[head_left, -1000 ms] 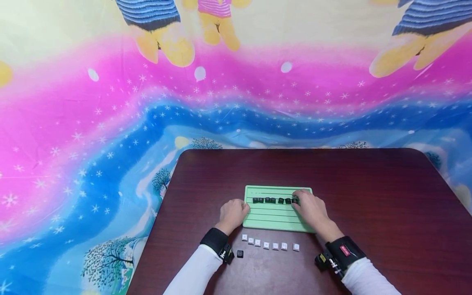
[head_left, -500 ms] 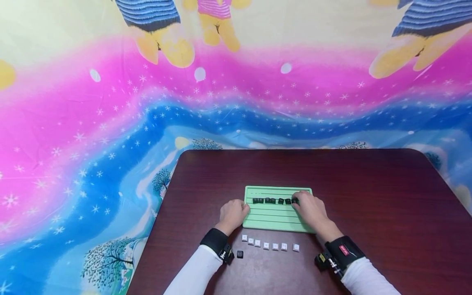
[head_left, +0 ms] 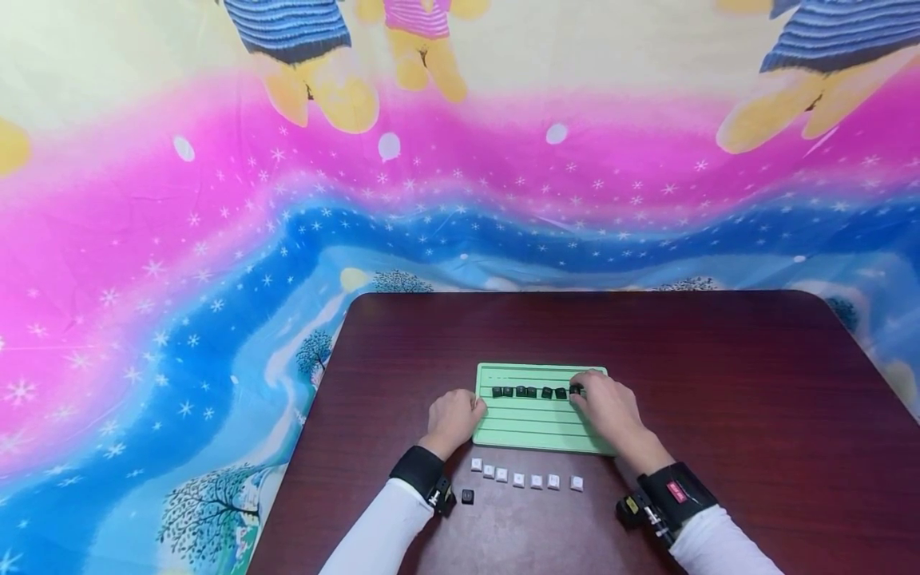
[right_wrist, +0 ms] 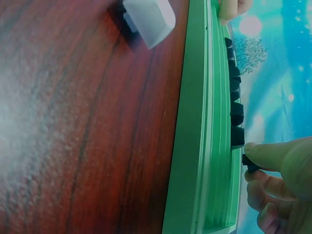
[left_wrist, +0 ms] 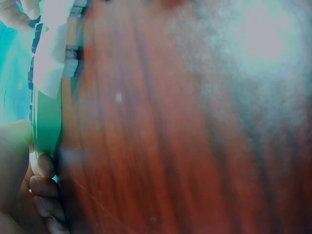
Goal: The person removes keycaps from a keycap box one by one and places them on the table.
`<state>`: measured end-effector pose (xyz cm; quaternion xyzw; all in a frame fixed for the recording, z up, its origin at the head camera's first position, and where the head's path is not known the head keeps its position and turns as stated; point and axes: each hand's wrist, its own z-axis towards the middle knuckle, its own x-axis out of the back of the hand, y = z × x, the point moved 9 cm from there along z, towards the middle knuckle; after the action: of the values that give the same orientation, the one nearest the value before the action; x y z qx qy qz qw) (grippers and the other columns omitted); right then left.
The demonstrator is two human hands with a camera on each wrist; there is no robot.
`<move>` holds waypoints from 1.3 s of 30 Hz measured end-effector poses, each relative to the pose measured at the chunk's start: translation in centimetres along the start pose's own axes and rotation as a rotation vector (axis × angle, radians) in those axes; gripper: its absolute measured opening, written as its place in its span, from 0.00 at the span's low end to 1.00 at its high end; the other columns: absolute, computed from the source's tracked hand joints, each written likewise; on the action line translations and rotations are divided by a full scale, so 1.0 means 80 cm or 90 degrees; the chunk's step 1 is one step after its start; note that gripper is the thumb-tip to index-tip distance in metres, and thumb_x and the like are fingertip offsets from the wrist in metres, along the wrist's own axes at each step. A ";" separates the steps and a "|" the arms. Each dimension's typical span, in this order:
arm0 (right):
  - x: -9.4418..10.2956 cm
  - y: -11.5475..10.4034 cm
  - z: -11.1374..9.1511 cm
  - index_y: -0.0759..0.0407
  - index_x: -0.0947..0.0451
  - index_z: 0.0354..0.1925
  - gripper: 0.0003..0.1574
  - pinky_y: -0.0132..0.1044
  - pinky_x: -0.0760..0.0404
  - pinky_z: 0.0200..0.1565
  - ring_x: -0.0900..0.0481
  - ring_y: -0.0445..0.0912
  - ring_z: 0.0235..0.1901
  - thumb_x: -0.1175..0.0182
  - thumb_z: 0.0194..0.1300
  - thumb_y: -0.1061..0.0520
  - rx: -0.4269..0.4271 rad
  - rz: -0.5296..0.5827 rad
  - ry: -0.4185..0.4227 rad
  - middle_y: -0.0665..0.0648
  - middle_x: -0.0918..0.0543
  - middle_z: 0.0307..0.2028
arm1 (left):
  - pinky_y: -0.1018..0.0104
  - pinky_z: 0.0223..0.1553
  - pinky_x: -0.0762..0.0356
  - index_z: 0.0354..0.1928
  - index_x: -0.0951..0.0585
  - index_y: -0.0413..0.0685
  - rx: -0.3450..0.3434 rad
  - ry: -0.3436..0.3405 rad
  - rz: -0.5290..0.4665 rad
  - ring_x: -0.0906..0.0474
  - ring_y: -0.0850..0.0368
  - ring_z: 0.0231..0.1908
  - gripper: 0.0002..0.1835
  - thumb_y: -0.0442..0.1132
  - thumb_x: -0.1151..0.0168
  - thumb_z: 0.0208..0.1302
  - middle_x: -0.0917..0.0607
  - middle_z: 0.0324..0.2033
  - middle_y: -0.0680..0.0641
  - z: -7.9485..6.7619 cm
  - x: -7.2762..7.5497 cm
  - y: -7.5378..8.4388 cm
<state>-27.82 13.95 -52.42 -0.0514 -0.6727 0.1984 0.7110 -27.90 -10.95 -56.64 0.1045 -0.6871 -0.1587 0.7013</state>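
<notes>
A light green grooved board (head_left: 532, 435) lies on the table with a row of black keycaps (head_left: 532, 392) along one of its upper grooves. My left hand (head_left: 453, 419) grips the board's left edge, thumb on top and fingers curled beneath, as the left wrist view shows. At the right end of the row, my right hand (head_left: 611, 411) pinches a black keycap (right_wrist: 250, 163) between thumb and fingers. In the right wrist view that keycap is slightly apart from the last one standing in the groove.
Several white keycaps (head_left: 536, 481) form a loose row on the dark red-brown table (head_left: 755, 399), nearer me than the board. One loose black keycap (head_left: 468, 497) lies by my left wrist. A printed cloth (head_left: 503, 176) hangs behind the table.
Both hands stay almost where they were. The right hand's fingers shift very slightly at the keycap they pinch.
</notes>
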 end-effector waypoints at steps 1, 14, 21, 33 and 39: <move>0.001 -0.001 -0.001 0.57 0.14 0.48 0.15 0.47 0.21 0.28 0.14 0.54 0.40 0.31 0.63 0.55 0.002 0.000 0.004 0.62 0.14 0.49 | 0.67 0.18 0.49 0.10 0.43 0.56 -0.001 0.001 0.000 0.49 0.61 0.13 0.26 0.46 0.48 0.65 0.47 0.11 0.58 0.000 0.000 0.000; 0.011 -0.019 -0.019 0.57 0.14 0.48 0.16 0.41 0.24 0.24 0.15 0.51 0.34 0.31 0.63 0.54 0.040 0.008 0.031 0.58 0.14 0.45 | 0.68 0.17 0.49 0.10 0.44 0.57 -0.003 0.006 0.003 0.51 0.62 0.13 0.27 0.45 0.47 0.66 0.48 0.11 0.59 -0.002 0.003 0.001; 0.014 -0.030 -0.026 0.56 0.14 0.47 0.15 0.44 0.21 0.27 0.14 0.51 0.37 0.30 0.62 0.55 0.051 0.011 0.047 0.57 0.13 0.43 | 0.69 0.18 0.51 0.11 0.44 0.57 -0.010 -0.001 0.000 0.53 0.62 0.14 0.26 0.45 0.48 0.66 0.49 0.11 0.59 -0.001 0.001 0.001; 0.019 -0.053 -0.041 0.55 0.15 0.46 0.15 0.42 0.21 0.27 0.14 0.48 0.38 0.29 0.61 0.54 0.080 0.010 0.058 0.53 0.14 0.43 | 0.68 0.18 0.49 0.10 0.44 0.57 -0.004 0.003 -0.003 0.51 0.62 0.14 0.26 0.45 0.47 0.65 0.49 0.11 0.59 -0.002 0.005 0.002; 0.020 -0.066 -0.048 0.54 0.15 0.45 0.14 0.43 0.20 0.28 0.14 0.48 0.36 0.28 0.60 0.53 0.092 0.006 0.064 0.53 0.13 0.42 | 0.68 0.17 0.50 0.10 0.44 0.56 -0.007 0.000 -0.006 0.52 0.62 0.14 0.27 0.44 0.47 0.65 0.49 0.11 0.59 -0.002 0.005 0.003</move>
<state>-22.93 10.40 -49.48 -0.0128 -0.6196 0.2472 0.7448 -27.68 -10.90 -56.20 0.1038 -0.6856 -0.1655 0.7012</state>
